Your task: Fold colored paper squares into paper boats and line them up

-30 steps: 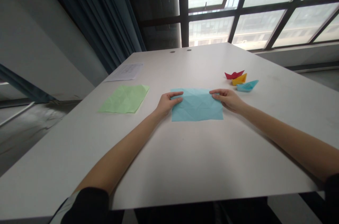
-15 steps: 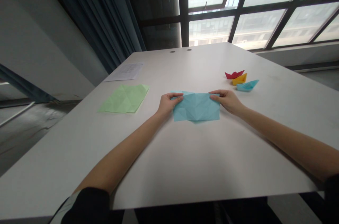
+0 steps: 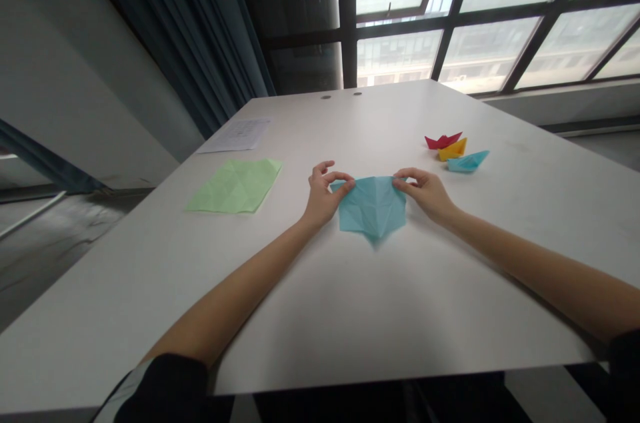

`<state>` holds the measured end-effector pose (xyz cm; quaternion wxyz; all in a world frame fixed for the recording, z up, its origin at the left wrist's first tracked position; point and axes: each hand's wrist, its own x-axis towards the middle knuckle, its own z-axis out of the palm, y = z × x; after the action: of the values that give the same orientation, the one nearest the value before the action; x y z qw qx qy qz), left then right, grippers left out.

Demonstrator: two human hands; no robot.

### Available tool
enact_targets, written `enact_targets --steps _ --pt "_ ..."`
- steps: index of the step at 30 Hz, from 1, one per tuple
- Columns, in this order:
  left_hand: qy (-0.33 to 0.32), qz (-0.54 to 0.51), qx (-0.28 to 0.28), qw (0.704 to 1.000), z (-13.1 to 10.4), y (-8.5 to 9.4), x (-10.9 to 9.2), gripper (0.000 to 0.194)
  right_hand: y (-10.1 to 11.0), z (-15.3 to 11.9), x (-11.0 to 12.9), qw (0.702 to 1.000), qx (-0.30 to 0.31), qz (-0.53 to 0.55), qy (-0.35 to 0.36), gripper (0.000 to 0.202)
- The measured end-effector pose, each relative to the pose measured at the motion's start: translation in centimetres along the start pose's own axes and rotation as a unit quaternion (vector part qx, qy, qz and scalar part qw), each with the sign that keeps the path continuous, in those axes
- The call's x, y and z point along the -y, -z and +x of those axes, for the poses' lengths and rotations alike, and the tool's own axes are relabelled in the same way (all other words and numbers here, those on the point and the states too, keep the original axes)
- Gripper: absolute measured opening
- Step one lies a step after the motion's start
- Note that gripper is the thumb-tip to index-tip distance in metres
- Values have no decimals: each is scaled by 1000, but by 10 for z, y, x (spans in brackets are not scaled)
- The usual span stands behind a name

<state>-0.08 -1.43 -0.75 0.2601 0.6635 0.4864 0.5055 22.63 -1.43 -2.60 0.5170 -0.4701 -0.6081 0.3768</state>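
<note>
Between my hands is a creased sheet of light blue origami paper (image 3: 374,208), partly folded, with a pointed flap hanging at its lower middle. My left hand (image 3: 327,191) pinches its upper left edge between thumb and index finger, the other fingers raised. At the upper right edge, my right hand (image 3: 423,191) pinches the paper with thumb and index finger. The tip of the lower flap is blurred.
Right of my hands stand three folded paper boats: red (image 3: 443,141), yellow (image 3: 453,150) and blue (image 3: 468,161). Creased green paper (image 3: 235,187) lies to the left, with a printed white sheet (image 3: 236,135) behind it. All rest on the white table (image 3: 350,316).
My hands have drawn closer together, the left one shifting right. The blue paper went from a wide rectangle to a narrower, bent shape with a point at the bottom.
</note>
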Motion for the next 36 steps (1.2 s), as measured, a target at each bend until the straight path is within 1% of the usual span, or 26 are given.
enact_targets --steps 2,4,6,10,13,15,18,21,25,27,30,32,34,36 --pt "-47 -4 44 998 -1 2 -6 16 -1 -1 1 1000 3 26 -15 29" --pt "-57 -36 89 994 -3 1 -9 18 -3 -2 3 999 0 37 -13 30" --pt "-40 -69 110 991 -5 -1 -11 21 -5 -3 5 999 4 49 -6 30" --pt "-11 -124 121 985 -6 -6 -13 25 -8 -6 11 997 28 64 -13 32" --pt "27 -185 134 973 -6 -8 -14 32 -10 -8 14 996 46 77 -22 33" --pt "56 -215 135 966 -5 -9 -15 37 -10 -9 15 994 56 89 -23 33" --pt "88 -233 117 961 -4 -9 -14 39 -10 -9 16 995 49 85 -11 29" --pt "110 -229 88 963 -3 -10 -11 36 -8 -9 16 996 57 70 -7 25" --pt "134 -214 58 966 -3 -11 -6 30 -8 -11 17 995 85 42 -22 27" --pt "146 -216 62 963 -4 -13 -5 28 -9 -11 18 996 81 21 -29 30" --pt "167 -233 90 954 -7 -15 -5 27 -11 -11 15 997 71 8 -37 35" --pt "179 -242 104 948 -9 -16 -6 28 -12 -11 11 997 69 0 -28 37" --pt "185 -237 113 947 -10 -17 -6 28 -12 -10 8 997 73 -5 -8 34" --pt "175 -235 121 948 -11 -16 -6 27 -12 -10 7 996 84 2 5 28"
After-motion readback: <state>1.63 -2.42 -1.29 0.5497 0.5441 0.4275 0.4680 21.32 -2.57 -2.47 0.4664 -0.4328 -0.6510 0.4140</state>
